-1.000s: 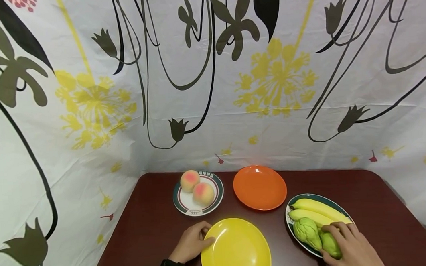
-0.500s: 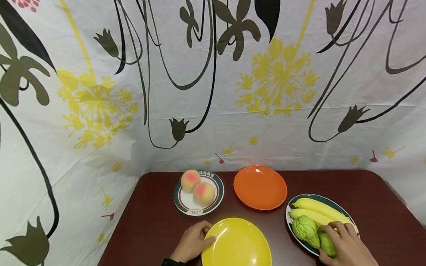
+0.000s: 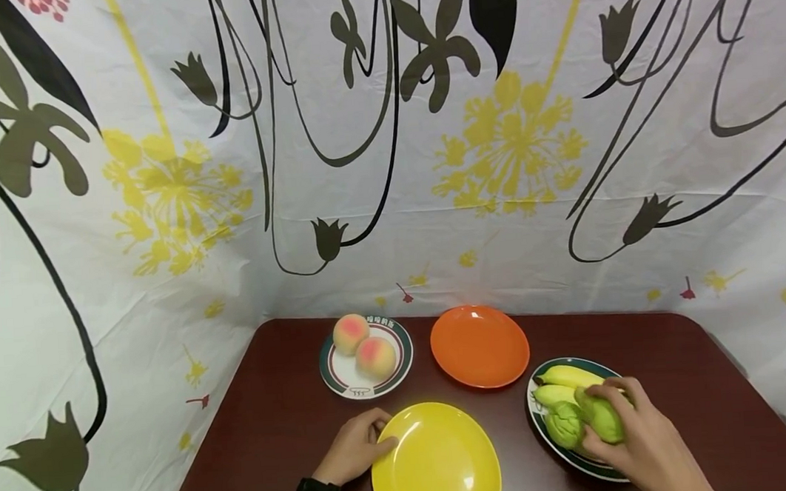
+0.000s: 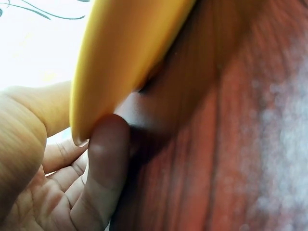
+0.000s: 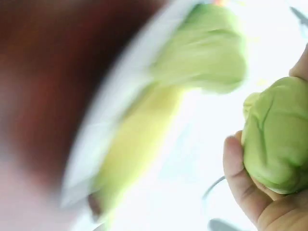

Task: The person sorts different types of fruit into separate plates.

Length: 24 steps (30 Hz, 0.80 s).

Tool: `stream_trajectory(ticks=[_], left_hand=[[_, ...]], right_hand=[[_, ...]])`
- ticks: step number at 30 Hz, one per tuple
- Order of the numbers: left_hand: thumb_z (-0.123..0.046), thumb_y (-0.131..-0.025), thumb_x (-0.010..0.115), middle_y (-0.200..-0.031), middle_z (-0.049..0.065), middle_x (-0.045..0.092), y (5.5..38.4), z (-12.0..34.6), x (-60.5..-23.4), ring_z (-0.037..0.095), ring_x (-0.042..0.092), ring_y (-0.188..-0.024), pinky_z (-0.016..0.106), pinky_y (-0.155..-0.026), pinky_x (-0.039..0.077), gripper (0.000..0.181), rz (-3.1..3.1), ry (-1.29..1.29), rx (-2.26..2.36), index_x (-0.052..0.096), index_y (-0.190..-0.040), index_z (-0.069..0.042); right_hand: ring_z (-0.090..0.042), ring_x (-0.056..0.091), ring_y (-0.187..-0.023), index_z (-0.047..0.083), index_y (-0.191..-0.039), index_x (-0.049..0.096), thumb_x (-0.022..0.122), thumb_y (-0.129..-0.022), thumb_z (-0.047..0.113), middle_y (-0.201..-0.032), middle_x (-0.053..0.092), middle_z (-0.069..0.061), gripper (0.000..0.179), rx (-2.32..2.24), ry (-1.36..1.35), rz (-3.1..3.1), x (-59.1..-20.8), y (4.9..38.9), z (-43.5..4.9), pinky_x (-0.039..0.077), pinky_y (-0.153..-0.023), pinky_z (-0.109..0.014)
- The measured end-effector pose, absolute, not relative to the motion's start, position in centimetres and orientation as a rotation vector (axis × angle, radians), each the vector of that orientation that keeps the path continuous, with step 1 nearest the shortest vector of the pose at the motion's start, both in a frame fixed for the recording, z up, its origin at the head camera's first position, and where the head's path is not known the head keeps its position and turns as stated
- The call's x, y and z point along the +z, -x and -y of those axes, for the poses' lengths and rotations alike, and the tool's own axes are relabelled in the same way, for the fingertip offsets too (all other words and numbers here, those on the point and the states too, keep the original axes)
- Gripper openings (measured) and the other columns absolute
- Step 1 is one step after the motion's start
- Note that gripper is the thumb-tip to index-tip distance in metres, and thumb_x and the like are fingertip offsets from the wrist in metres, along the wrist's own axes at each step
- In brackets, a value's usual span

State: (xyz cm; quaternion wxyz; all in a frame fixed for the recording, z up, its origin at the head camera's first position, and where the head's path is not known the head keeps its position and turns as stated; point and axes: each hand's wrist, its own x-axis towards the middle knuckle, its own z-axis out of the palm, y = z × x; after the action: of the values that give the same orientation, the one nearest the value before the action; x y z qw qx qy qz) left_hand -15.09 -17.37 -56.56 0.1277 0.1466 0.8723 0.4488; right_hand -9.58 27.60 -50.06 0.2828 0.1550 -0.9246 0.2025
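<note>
My right hand [image 3: 650, 440] grips a green chayote [image 3: 600, 416], held above the green-rimmed plate [image 3: 594, 471] at the right. In the right wrist view the held chayote [image 5: 279, 134] sits between thumb and fingers, apart from the plate. A second chayote [image 3: 564, 424] and yellow bananas [image 3: 567, 376] lie on that plate, partly covered by the hand. My left hand [image 3: 353, 444] pinches the left rim of a yellow plate [image 3: 437, 458] at the front middle. The left wrist view shows the yellow plate's edge [image 4: 96, 77] between the thumb and fingers.
An orange plate [image 3: 480, 346] stands at the back middle of the dark red table [image 3: 262, 430]. Left of it, two peaches [image 3: 375, 358] rest on a white plate with a green rim [image 3: 354, 390]. A flowered cloth [image 3: 389, 179] hangs behind and at the left.
My right hand has lifted one chayote up from the green-rimmed plate, over the bananas; earlier it lay among the fruit under the fingers. The left hand and the yellow plate stay put.
</note>
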Motion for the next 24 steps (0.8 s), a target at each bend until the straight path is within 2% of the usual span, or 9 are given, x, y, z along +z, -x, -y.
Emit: stream_trajectory(ticks=[4, 7, 10, 17, 24], left_hand=[[-0.031, -0.095, 0.073, -0.086, -0.006, 0.061, 15.1, 17.5, -56.6, 0.011, 0.05, -0.064, 0.028, -0.064, 0.044, 0.02, -2.519, -0.426, 1.31, 0.068, -0.111, -0.022], [-0.032, -0.095, 0.072, -0.087, -0.006, 0.061, 15.0, 17.5, -56.6, 0.011, 0.05, -0.064, 0.028, -0.064, 0.043, 0.02, -2.516, -0.429, 1.313, 0.068, -0.112, -0.021], [-0.032, -0.095, 0.073, -0.087, -0.006, 0.061, 15.0, 17.4, -56.6, 0.011, 0.05, -0.064, 0.028, -0.064, 0.044, 0.021, -2.517, -0.437, 1.317, 0.068, -0.112, -0.021], [-0.03, -0.095, 0.073, -0.087, -0.008, 0.062, 15.2, 17.5, -56.8, 0.01, 0.052, -0.063, 0.026, -0.064, 0.045, 0.02, -2.524, -0.437, 1.321, 0.069, -0.112, -0.02], [-0.03, -0.094, 0.074, -0.087, -0.01, 0.064, 15.3, 17.6, -56.9, 0.008, 0.054, -0.062, 0.024, -0.063, 0.046, 0.021, -2.542, -0.463, 1.338, 0.07, -0.112, -0.02]], right_hand=[[-0.006, 0.052, -0.082, 0.017, -0.116, 0.067, 0.08, -0.066, 0.016, -0.119, 0.052, -0.004, 0.052, 0.683, -0.572, 2.367, -47.7, 11.1, -24.1, 0.042, -0.06, -0.014], [-0.008, 0.052, -0.09, 0.015, -0.121, 0.065, 0.076, -0.071, 0.013, -0.121, 0.05, -0.005, 0.051, 0.786, -0.735, 2.321, -46.6, 12.2, -20.7, 0.043, -0.066, -0.014], [-0.008, 0.052, -0.093, 0.017, -0.122, 0.063, 0.075, -0.074, 0.01, -0.121, 0.049, -0.001, 0.05, 0.87, -0.876, 2.313, -46.3, 12.9, -17.2, 0.043, -0.069, -0.013], [-0.006, 0.055, -0.094, 0.02, -0.116, 0.063, 0.08, -0.067, 0.011, -0.12, 0.049, 0.003, 0.052, 1.012, -1.171, 2.269, -49.5, 13.0, -10.5, 0.047, -0.075, -0.012], [-0.002, 0.053, -0.102, 0.028, -0.123, 0.059, 0.082, -0.081, 0.021, -0.123, 0.045, 0.011, 0.048, 1.113, -1.44, 2.513, -53.8, 11.7, -7.7, 0.047, -0.083, -0.016]])
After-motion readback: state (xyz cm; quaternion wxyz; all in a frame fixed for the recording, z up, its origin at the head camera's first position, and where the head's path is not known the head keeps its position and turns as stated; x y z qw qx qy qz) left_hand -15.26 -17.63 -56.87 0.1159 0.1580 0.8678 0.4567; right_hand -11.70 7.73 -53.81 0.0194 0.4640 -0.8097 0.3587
